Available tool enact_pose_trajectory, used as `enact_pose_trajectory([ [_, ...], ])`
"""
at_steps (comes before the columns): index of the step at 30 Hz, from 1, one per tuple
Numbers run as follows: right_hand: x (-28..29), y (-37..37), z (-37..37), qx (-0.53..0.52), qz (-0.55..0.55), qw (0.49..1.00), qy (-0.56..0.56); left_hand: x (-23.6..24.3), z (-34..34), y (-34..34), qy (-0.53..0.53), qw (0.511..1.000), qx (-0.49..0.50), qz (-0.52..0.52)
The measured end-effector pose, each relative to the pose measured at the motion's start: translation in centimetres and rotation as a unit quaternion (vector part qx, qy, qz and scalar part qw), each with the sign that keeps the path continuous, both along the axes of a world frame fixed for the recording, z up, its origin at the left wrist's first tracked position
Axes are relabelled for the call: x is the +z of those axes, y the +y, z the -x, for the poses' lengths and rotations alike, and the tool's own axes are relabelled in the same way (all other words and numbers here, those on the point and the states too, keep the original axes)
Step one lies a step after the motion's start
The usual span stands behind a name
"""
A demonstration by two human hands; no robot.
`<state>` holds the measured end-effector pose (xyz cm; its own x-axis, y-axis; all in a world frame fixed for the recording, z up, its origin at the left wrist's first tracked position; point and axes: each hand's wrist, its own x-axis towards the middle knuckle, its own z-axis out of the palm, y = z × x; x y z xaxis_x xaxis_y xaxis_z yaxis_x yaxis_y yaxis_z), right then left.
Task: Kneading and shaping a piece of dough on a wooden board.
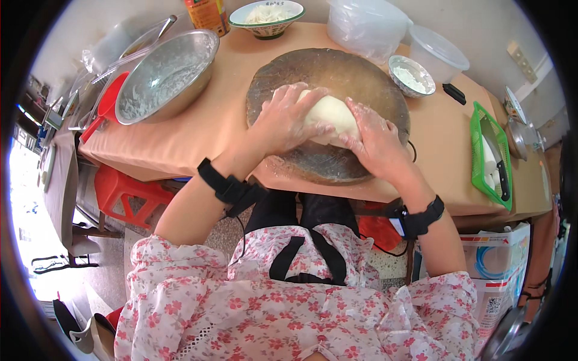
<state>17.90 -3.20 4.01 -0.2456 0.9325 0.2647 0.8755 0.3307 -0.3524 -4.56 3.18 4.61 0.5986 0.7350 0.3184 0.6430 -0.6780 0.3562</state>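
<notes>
Both hands [282, 123] [378, 138] clamp smooth, pale, rounded dough [332, 114] over the round brown wooden board [337, 67]; uneven pressure might tear it.

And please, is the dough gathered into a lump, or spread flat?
Gathered into a lump: the dough bulges thick and rounded between the left hand and right hand.

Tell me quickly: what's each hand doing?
Left hand: holding the dough at its left side.
Right hand: holding the same dough at its right side.
</notes>
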Motion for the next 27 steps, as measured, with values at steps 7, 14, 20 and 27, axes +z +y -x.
enact_pose_trajectory([
  [7, -1.9, -4.1, 0.8, 0.025, -0.142, 0.99, -0.008, -1.3, 1.2, -4.2, -0.035, 0.992, -0.012, -0.12],
  [14, -0.6, -4.7, -0.1, 0.02, -0.149, 0.987, 0.053, -1.5, 0.4, -4.7, -0.138, 0.983, -0.017, -0.123],
  [20, 4.8, -3.5, -4.6, 0.021, -0.055, 0.99, 0.126, 0.8, -3.4, -4.7, -0.205, 0.973, -0.022, -0.103],
  [27, 2.6, 0.2, -8.4, -0.086, 0.085, 0.981, 0.149, -1.9, -3.6, -5.6, -0.152, 0.984, -0.089, 0.031],
])
